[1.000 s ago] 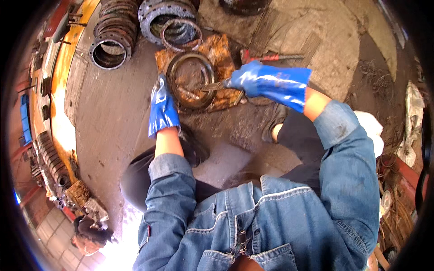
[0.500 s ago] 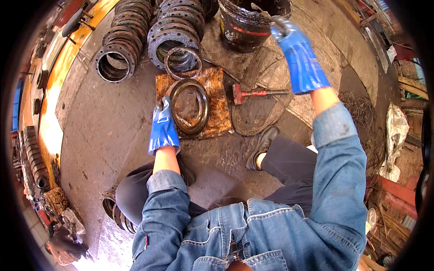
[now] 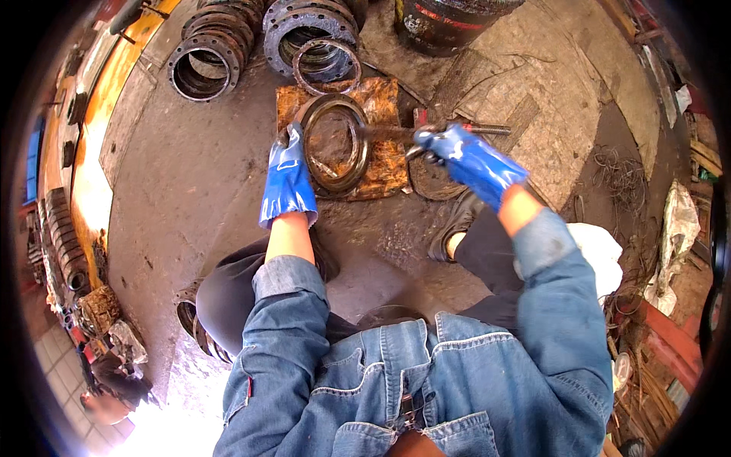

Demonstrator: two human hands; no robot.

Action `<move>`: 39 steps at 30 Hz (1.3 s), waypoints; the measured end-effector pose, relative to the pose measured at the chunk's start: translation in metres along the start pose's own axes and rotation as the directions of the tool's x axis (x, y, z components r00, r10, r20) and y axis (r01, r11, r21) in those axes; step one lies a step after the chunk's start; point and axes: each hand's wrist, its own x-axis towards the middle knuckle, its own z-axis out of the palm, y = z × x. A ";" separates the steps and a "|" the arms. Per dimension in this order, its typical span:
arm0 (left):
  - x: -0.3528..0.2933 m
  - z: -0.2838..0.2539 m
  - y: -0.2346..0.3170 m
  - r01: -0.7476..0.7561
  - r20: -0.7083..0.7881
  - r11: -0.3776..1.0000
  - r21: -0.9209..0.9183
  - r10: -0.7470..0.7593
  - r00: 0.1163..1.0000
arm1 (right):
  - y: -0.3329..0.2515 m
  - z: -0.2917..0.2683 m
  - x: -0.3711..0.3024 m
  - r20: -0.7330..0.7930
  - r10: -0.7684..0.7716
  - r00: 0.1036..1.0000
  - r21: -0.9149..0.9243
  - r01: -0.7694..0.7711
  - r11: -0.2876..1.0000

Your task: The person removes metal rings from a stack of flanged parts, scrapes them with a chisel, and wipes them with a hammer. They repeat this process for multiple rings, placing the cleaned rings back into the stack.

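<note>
A dark metal ring [image 3: 362, 169] stands tilted over a brown-stained square board [image 3: 390, 179]. My left hand [image 3: 288, 171], in a blue glove, is closed on the ring's left rim. My right hand [image 3: 464, 156], also gloved in blue, grips a dark brush-like tool [image 3: 392, 133]. That tool points left, its blurred tip at the ring's right rim; whether they touch is unclear. Just beyond my right hand lies a red hammer [image 3: 491, 129], partly covered by the hand and tool.
A thinner ring [image 3: 301, 67] leans on a stack of flanged rings [image 3: 276, 42], with another flange stack [image 3: 177, 75] to its left. A blackened bucket [image 3: 438, 34] stands at the far side. Tangled wire [image 3: 620, 179] lies on the right. Further left, a person [image 3: 114, 388] is partly visible.
My right hand has come from the bucket's rim down and left to the ring, carrying the tool. My left hand stays on the ring. The whole view has shifted slightly.
</note>
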 end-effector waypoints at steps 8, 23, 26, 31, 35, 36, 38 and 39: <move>0.027 0.008 -0.020 -0.045 -0.008 0.998 -0.036 0.045 0.999 | 0.006 0.042 0.049 -0.105 -0.232 0.967 0.418 0.255 0.872; 0.052 0.015 -0.042 -0.134 0.012 0.991 -0.004 0.134 0.991 | 0.028 0.052 0.115 0.039 -0.545 0.838 -0.128 0.545 0.829; 0.048 0.009 -0.043 -0.131 -0.005 0.991 0.004 0.131 0.991 | 0.006 0.029 0.106 -0.156 -0.057 0.986 -0.086 0.044 0.995; 0.062 0.017 -0.050 -0.170 0.014 0.985 0.008 0.170 0.985 | 0.074 0.072 0.117 -0.312 0.024 0.950 0.101 0.008 0.995; 0.075 0.013 -0.068 -0.210 0.008 0.978 0.011 0.210 0.978 | 0.064 0.098 0.082 -0.140 0.238 0.961 0.175 -0.213 0.961; 0.077 0.014 -0.068 -0.222 0.015 0.975 0.008 0.222 0.975 | 0.069 0.104 0.084 -0.099 0.276 0.956 0.295 -0.237 0.926; 0.076 0.018 -0.061 -0.228 0.031 0.974 0.007 0.227 0.973 | 0.087 0.121 0.093 -0.008 0.335 0.942 0.523 -0.281 0.805; 0.069 0.019 -0.055 -0.223 0.027 0.975 0.000 0.223 0.974 | 0.080 0.130 0.092 0.034 0.412 0.911 0.644 -0.335 0.688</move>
